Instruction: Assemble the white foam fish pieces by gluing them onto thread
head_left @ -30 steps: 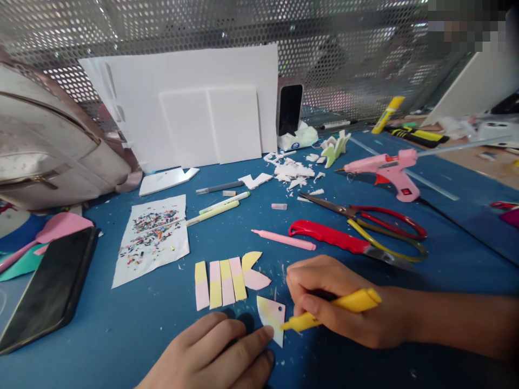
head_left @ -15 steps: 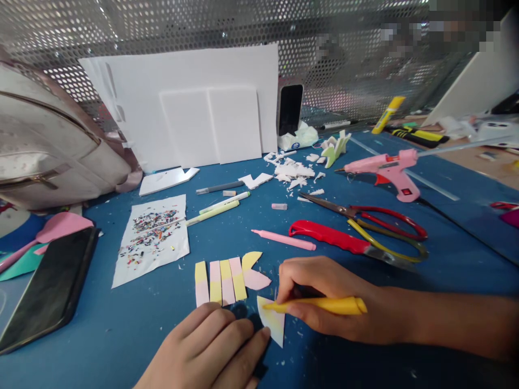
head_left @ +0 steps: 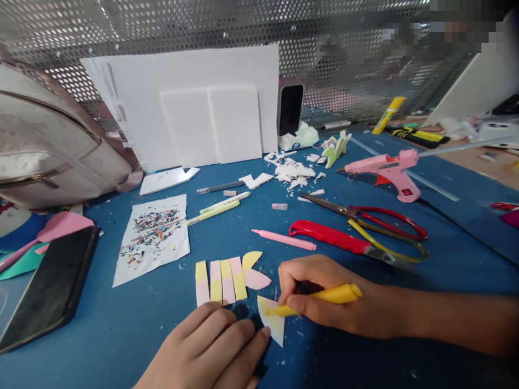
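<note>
Soft, moderate light covers the table (head_left: 121,335), with dark shadow just beyond the fingers (head_left: 214,329) of the left hand (head_left: 198,351) and on the near side of those of the right hand (head_left: 346,319). Far beyond the fingers, the white board (head_left: 133,86) looks brightest. Well to their right, the forearm (head_left: 454,319) blurs into a dark edge; blocky pixels hide the far corner. Far left of them, the phone (head_left: 48,286) looks stretched.

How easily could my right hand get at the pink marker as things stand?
Probably yes: the pink marker lies just beyond your right hand, with nothing seen on top or between them. The hand holds a yellow marker, though, which likely needs putting down first.
</note>
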A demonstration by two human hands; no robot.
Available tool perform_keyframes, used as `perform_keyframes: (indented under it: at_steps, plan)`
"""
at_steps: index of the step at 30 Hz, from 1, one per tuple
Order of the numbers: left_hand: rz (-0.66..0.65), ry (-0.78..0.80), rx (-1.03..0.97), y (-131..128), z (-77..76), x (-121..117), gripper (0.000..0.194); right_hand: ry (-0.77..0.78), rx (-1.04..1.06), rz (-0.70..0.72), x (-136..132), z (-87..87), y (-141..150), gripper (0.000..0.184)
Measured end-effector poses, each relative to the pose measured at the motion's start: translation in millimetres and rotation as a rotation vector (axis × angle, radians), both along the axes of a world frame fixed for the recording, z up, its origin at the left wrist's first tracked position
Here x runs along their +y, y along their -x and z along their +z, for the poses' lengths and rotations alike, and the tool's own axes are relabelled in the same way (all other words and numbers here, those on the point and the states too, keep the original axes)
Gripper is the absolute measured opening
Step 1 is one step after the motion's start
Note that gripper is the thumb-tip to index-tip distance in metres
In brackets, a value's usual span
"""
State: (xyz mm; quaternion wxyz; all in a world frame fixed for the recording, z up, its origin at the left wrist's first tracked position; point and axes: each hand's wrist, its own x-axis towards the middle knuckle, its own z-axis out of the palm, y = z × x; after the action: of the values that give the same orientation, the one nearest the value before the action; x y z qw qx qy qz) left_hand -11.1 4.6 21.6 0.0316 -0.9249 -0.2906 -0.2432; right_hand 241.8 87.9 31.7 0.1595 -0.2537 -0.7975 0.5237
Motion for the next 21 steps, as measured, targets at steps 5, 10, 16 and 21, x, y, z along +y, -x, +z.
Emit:
perform_keyframes:
  at_steps: [5,10,16,21]
  plan:
    - [0.005,-0.021,0.007,0.9,-2.0,-0.8,0.033,0.019,-0.012,0.01,0.7,0.1,0.0,0.031]
    - [-0.014,-0.009,0.011,4.4,-0.9,-3.1,0.034,0.071,0.004,0.0,1.8,2.6,1.0,0.031]
    - [-0.052,-0.092,0.084,-1.2,4.3,-2.2,0.036,0.08,0.009,0.006,0.9,0.6,-0.3,0.028]
    - [-0.041,-0.092,0.158,-2.3,2.3,-2.1,0.038,0.021,-0.001,-0.01,-0.3,-1.0,0.2,0.027]
